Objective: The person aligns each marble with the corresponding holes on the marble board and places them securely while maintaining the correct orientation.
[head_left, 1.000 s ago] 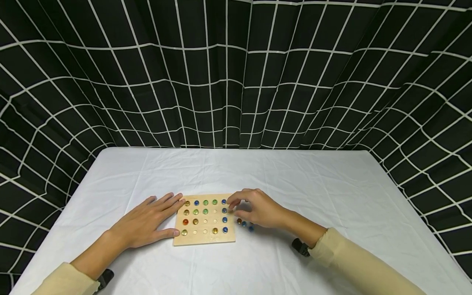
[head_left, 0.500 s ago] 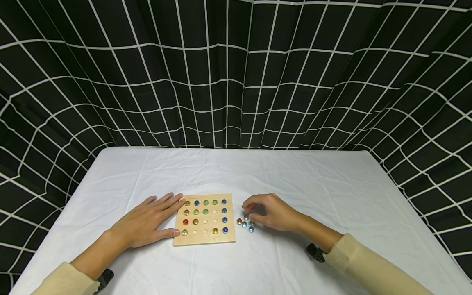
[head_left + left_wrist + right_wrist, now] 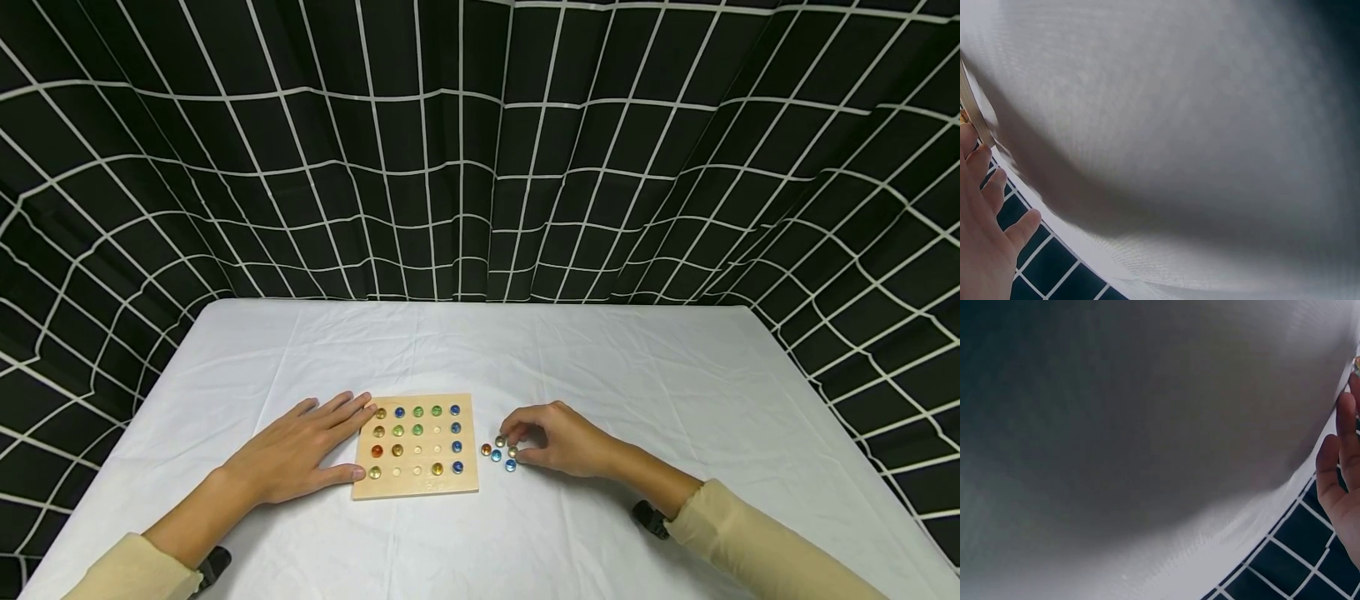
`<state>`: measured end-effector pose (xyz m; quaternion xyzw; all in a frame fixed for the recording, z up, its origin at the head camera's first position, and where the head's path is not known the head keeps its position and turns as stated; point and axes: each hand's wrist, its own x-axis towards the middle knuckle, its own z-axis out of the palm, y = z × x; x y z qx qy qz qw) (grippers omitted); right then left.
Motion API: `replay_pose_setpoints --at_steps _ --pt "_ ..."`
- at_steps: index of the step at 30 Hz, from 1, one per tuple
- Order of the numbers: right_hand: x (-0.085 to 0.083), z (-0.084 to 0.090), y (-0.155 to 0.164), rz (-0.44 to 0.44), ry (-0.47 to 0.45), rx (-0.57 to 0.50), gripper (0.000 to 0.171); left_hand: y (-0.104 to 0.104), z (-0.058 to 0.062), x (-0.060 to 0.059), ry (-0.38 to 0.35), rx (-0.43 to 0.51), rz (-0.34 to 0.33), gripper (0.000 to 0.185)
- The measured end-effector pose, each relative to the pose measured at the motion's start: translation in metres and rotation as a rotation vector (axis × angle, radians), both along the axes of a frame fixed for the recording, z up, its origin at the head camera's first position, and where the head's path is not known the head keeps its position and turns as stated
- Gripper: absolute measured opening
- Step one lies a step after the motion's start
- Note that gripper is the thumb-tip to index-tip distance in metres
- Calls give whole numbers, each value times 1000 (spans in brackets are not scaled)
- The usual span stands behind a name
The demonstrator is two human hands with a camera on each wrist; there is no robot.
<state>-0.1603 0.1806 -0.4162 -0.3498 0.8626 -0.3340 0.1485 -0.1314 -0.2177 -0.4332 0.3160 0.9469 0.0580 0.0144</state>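
Wooden board (image 3: 416,445) near centre of the white table (image 3: 645,392) is holding most of its marbles; several holes in the nearer rows are showing empty. Left hand (image 3: 300,452) is lying flat, fingers straight, against the board's left edge. Right hand (image 3: 558,439) is pinching at the loose marbles (image 3: 498,452) just right of the board; four or five are waiting there.

We face a black fabric curtain with a white grid pattern (image 3: 480,167), hanging in soft folds and wrapping around three sides of us, so its lines bend and bulge. In front of us stands a rectangular table covered with a white cloth (image 3: 637,375), lightly creased, its far edge meeting the curtain. The light is even and soft, with faint shadows on the cloth. Our wrist views show the same white cloth close up and blurred.
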Motion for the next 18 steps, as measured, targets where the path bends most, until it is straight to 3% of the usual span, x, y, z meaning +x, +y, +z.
replay_pose_setpoints --at_steps 18 --pt "-3 6 -7 -8 42 2 29 -1 0 0 13 11 -13 83"
